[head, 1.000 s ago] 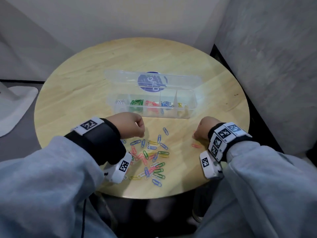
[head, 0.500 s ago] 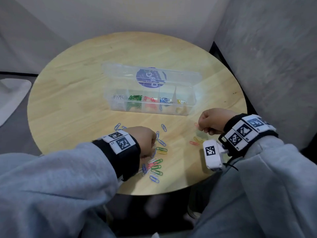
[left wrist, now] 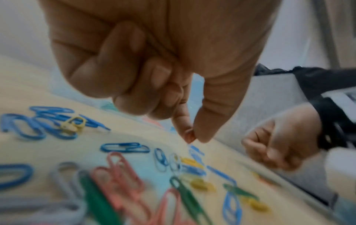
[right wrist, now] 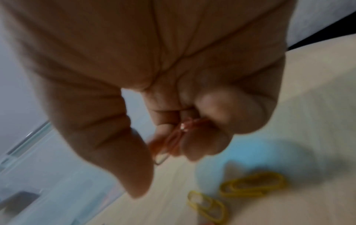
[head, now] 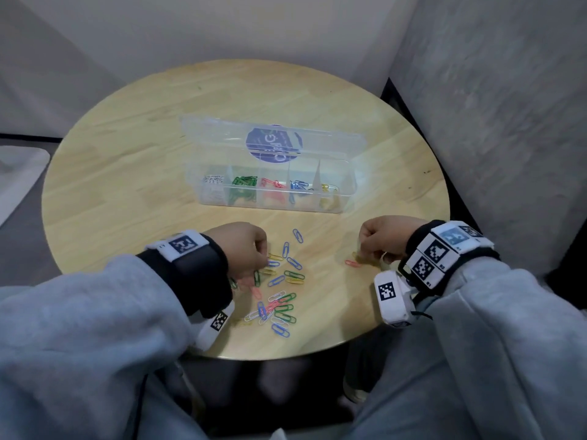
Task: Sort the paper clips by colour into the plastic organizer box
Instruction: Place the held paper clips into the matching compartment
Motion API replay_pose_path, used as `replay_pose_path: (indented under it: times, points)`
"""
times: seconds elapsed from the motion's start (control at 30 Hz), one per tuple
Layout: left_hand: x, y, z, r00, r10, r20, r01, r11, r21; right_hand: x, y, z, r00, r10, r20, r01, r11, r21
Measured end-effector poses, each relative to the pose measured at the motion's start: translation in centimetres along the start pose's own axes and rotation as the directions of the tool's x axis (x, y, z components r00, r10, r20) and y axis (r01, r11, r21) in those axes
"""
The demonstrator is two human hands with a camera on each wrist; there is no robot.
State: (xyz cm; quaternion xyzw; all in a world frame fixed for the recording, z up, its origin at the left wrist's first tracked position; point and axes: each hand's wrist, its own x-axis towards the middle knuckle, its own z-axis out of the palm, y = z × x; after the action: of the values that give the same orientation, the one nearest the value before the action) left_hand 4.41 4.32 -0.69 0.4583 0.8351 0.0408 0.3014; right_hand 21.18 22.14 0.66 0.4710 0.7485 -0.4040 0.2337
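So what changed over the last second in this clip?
The left hand came down from beside the organizer box into the loose clips, forefinger and thumb closing at the table, nothing clearly caught. The right hand lifted briefly, then settled back by the yellow clips, its fingers curled round red clips. The box, its lid and the sorted clips stayed put.

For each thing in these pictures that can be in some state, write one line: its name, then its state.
Organizer box: lid open, tilted back; clips in five compartments, sorted by colour.
Loose clips: scattered unsorted on the table.
Left hand: over the pile, forefinger and thumb tips together; a held clip cannot be made out.
Right hand: fingers curled, holding red clips.
Two yellow clips: flat on the table under the right hand.
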Motion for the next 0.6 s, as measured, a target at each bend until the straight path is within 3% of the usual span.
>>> replay_pose_path:
  times: [0.1,0.17,0.23,0.4,0.53,0.6]
  points:
    - [0.3,-0.8,-0.9,0.997,-0.045,0.064,0.060,0.961,-0.270,-0.3,-0.1,0.4,0.999,-0.042,-0.021,0.040,0.998,-0.056]
    - [0.3,-1.0,-1.5,0.989,-0.075,0.129,0.130,0.853,-0.505,-0.3,-0.2,0.5,0.998,-0.055,0.005,0.055,0.998,0.030]
    - [0.4,-1.2,-2.0,0.985,-0.099,0.142,0.167,0.756,-0.632,-0.1,-0.2,0.5,0.999,-0.035,-0.011,0.036,0.992,0.124]
    - [0.2,-1.5,-2.8,0.986,-0.085,0.140,0.164,0.512,-0.843,0.0,-0.6,0.9,0.999,0.042,0.016,-0.045,0.973,0.227]
    - [0.3,-1.8,-2.9,0.984,-0.106,0.143,0.174,0.416,-0.893,-0.1,-0.4,0.5,1.000,0.006,0.030,-0.016,0.929,0.369]
    - [0.3,-1.9,-3.0,0.984,-0.102,0.149,0.177,0.375,-0.910,0.0,-0.2,0.2,0.999,-0.041,-0.008,0.041,0.933,0.358]
